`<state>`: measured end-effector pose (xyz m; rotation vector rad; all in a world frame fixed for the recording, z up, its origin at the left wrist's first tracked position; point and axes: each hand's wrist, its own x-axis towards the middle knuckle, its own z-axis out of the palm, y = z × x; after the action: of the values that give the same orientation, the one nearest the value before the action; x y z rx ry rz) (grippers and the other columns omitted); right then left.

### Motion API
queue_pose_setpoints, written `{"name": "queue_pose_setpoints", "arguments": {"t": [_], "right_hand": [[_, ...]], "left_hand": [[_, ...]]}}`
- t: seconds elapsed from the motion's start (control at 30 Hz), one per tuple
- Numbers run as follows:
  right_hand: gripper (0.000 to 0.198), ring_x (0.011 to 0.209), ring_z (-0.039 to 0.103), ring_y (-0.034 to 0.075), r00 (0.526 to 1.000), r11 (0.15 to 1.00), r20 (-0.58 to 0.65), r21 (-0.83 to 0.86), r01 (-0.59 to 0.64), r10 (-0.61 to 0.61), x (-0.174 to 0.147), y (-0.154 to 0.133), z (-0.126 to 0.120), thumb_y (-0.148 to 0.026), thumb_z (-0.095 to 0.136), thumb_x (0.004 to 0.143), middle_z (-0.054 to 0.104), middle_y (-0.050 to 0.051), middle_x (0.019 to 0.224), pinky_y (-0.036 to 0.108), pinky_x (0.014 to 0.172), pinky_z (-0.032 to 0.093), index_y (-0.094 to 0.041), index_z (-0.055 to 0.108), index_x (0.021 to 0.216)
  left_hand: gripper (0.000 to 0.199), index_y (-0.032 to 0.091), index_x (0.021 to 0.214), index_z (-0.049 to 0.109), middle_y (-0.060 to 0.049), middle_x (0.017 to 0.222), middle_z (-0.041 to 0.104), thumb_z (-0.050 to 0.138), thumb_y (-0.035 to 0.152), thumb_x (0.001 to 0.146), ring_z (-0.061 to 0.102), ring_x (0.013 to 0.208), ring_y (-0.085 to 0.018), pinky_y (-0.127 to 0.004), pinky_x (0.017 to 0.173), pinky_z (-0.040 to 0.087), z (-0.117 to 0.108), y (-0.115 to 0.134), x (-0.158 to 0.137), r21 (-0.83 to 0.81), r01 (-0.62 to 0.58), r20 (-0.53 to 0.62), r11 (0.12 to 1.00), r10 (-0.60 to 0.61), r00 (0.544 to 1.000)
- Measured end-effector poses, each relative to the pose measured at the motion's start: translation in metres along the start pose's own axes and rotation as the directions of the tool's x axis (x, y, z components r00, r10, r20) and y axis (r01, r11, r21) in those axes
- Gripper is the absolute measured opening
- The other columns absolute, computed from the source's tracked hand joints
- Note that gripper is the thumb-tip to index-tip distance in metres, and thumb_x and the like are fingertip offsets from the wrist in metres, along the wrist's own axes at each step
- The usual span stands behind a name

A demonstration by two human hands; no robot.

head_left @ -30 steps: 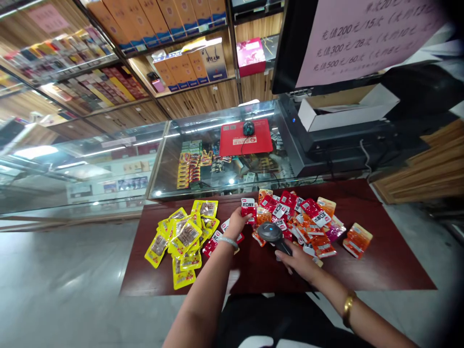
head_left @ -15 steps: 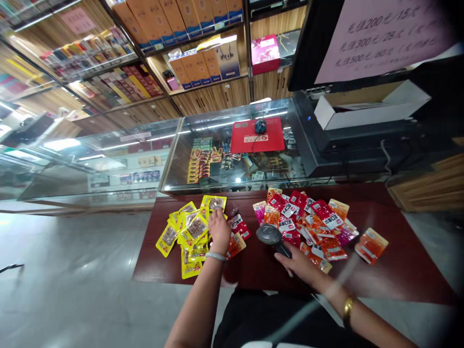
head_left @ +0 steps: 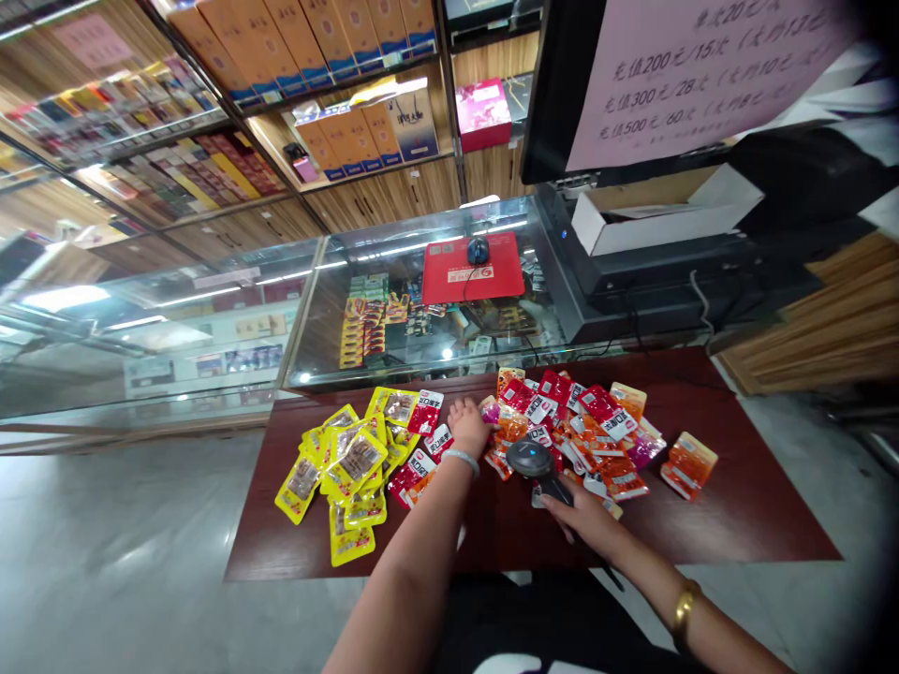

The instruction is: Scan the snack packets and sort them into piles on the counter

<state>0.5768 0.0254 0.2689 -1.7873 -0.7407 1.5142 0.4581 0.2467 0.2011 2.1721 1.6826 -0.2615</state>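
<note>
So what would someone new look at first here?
Probably the yellow packets, heaped at the left of the dark red table. Then the red and orange packets piled to their right, with the scanner in the right hand. Behind, a red mat on glass.

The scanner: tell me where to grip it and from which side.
Take the scanner by its slim handle, from the near right. The handle slants back toward the person, with the right hand on it, and the wider head points away leftward; that grip should leave the head uncovered.
</note>
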Motion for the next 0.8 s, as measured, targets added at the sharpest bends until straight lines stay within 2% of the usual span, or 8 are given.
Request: {"name": "queue_pose_setpoints", "arguments": {"t": [0.13,0.2,0.3,0.37,0.47,0.57,0.63,0.8], "right_hand": [[0.044,0.043,0.051,0.015,1.0,1.0,0.002,0.005,0.007,-0.007,0.004,0.0,0.001,-0.058,0.06,0.08,0.051,-0.008,0.05,0.027,0.05,0.042,-0.023,0.06,0.106],[0.045,0.045,0.052,0.015,1.0,1.0,0.01,0.0,0.024,-0.024,0.007,-0.001,0.002,-0.058,0.061,0.08,0.053,-0.008,0.051,0.028,0.051,0.043,-0.023,0.06,0.109],[0.046,0.043,0.051,0.014,0.999,0.999,0.022,0.008,0.032,-0.032,0.011,-0.001,0.005,-0.058,0.06,0.081,0.051,-0.009,0.051,0.027,0.049,0.041,-0.022,0.058,0.112],[0.047,0.04,0.047,0.013,0.998,0.999,0.058,0.03,0.035,-0.037,0.013,-0.001,0.009,-0.057,0.06,0.082,0.048,-0.01,0.049,0.025,0.046,0.038,-0.022,0.057,0.112],[0.046,0.038,0.044,0.012,0.988,0.997,0.142,0.059,0.057,-0.064,0.014,-0.003,0.017,-0.055,0.059,0.084,0.046,-0.011,0.047,0.024,0.043,0.035,-0.02,0.054,0.114],[0.042,0.038,0.043,0.011,0.98,0.995,0.181,0.062,0.075,-0.086,0.016,-0.008,0.027,-0.052,0.059,0.086,0.046,-0.011,0.047,0.024,0.044,0.035,-0.019,0.054,0.111],[0.04,0.038,0.044,0.011,0.978,0.994,0.185,0.064,0.086,-0.096,0.018,-0.011,0.033,-0.052,0.06,0.085,0.047,-0.01,0.047,0.024,0.044,0.035,-0.02,0.055,0.107],[0.043,0.037,0.043,0.011,0.972,0.992,0.202,0.069,0.108,-0.12,0.024,-0.012,0.041,-0.054,0.06,0.084,0.046,-0.01,0.046,0.023,0.042,0.033,-0.019,0.055,0.109]], "left_hand": [[0.041,0.013,0.117,0.049,-0.017,0.11,0.067,0.064,0.029,0.083,0.063,0.106,-0.027,-0.034,0.088,0.045,0.005,-0.012,-0.01,-0.205,0.024,0.067,0.978,-0.01,0.998],[0.037,0.015,0.12,0.049,-0.014,0.106,0.07,0.059,0.022,0.085,0.066,0.097,-0.022,-0.03,0.082,0.047,0.01,-0.022,-0.015,-0.354,0.088,0.086,0.931,-0.062,0.994],[0.04,0.015,0.119,0.054,-0.013,0.114,0.069,0.063,0.018,0.08,0.066,0.099,-0.019,-0.028,0.084,0.048,0.015,-0.038,-0.02,-0.537,0.138,0.071,0.832,-0.118,0.99],[0.037,0.015,0.114,0.06,-0.011,0.113,0.07,0.063,0.013,0.078,0.066,0.098,-0.019,-0.028,0.086,0.049,0.015,-0.048,-0.024,-0.639,0.105,0.075,0.762,-0.075,0.994],[0.032,0.015,0.108,0.066,-0.009,0.104,0.073,0.059,0.01,0.076,0.067,0.091,-0.018,-0.028,0.08,0.052,0.011,-0.061,-0.034,-0.763,0.044,0.102,0.645,0.053,0.993],[0.035,0.015,0.111,0.066,-0.008,0.103,0.073,0.056,0.011,0.077,0.067,0.089,-0.018,-0.027,0.077,0.053,0.006,-0.069,-0.046,-0.825,0.007,0.103,0.565,0.139,0.985],[0.038,0.015,0.112,0.066,-0.007,0.103,0.073,0.054,0.008,0.076,0.066,0.09,-0.016,-0.027,0.081,0.053,0.002,-0.072,-0.052,-0.811,-0.023,0.078,0.585,0.147,0.986],[0.038,0.013,0.108,0.067,-0.009,0.098,0.072,0.056,0.005,0.073,0.065,0.088,-0.017,-0.029,0.084,0.053,-0.01,-0.078,-0.06,-0.704,-0.047,0.043,0.709,0.109,0.993]]}}
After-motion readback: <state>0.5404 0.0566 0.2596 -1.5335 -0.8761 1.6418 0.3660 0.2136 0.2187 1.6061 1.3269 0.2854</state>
